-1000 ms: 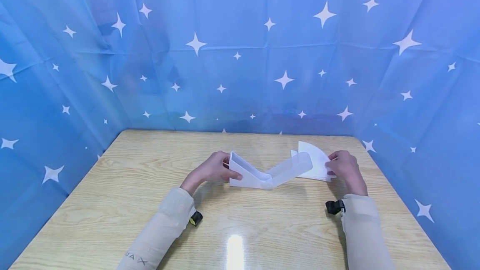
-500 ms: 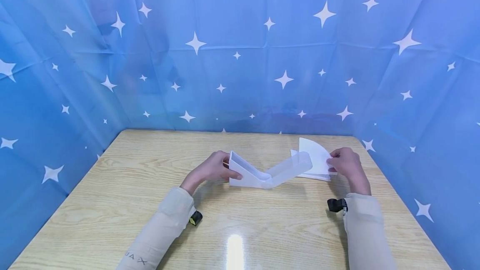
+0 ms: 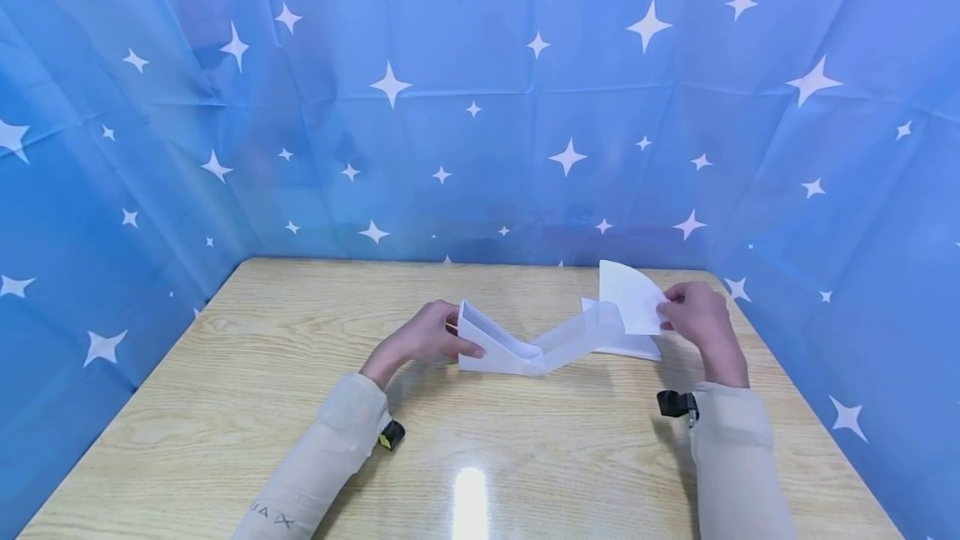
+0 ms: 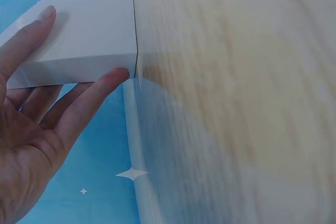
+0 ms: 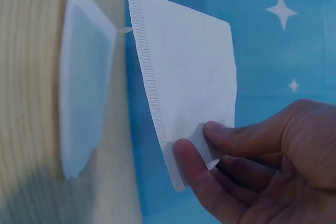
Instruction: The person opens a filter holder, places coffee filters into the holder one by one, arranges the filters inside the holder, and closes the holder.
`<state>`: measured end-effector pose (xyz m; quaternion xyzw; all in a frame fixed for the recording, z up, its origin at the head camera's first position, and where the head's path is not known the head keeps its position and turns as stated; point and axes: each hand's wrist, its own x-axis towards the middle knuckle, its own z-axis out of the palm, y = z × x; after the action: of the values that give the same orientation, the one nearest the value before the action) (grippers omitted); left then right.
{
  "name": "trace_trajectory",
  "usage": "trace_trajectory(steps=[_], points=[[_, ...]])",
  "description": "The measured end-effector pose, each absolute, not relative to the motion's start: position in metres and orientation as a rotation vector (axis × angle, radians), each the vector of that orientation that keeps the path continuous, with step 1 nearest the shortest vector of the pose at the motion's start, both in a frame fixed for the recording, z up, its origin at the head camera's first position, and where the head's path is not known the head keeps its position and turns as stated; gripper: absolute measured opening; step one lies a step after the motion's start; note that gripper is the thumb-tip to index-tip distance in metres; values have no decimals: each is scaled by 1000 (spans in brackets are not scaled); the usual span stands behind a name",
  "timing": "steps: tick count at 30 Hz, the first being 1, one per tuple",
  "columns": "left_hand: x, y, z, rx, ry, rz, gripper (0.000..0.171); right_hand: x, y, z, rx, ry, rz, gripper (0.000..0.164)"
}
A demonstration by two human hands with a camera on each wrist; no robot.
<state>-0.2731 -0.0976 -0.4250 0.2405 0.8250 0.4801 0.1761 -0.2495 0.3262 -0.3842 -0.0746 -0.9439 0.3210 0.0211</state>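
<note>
We see a person's two hands at work over a wooden bench [image 3: 570, 440]. The right hand [image 3: 697, 319] holds a white coffee filter paper [image 3: 630, 298] raised, its fingers [image 5: 194, 166] and thumb clamped on one corner; in the right wrist view, a crimped seam [image 5: 144, 72] runs down one side of the sheet. The left hand [image 3: 433, 333] grips the tall end of a white box [image 3: 491, 354], thumb on one broad side, one fingertip against the end wall. We judge the step in hand to be the parting of one paper from the stack [image 3: 633, 347], which lies on the bench behind a translucent lid [image 3: 573, 344]. To do it well, we pinch lightly so that the thin sheet does not crease, check that only one is held (we cannot tell the count here), and guide it clear of the lid, which overlaps it in the head view, while the left hand steadies the box. Of the containers, we note only this box: its sloping mouth faces up, and the lid, apparently hinged at the low end, stands swung out to the right. We see bare inner wall; the bottom is hidden, so we cannot say what lies within.
</note>
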Motion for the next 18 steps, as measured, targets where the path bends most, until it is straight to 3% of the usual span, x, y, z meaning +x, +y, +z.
trace_trajectory(steps=[18], points=[[-273,-98,-425,680,2326,1372,34,-234,312,-350,-145,-2804,975,40]])
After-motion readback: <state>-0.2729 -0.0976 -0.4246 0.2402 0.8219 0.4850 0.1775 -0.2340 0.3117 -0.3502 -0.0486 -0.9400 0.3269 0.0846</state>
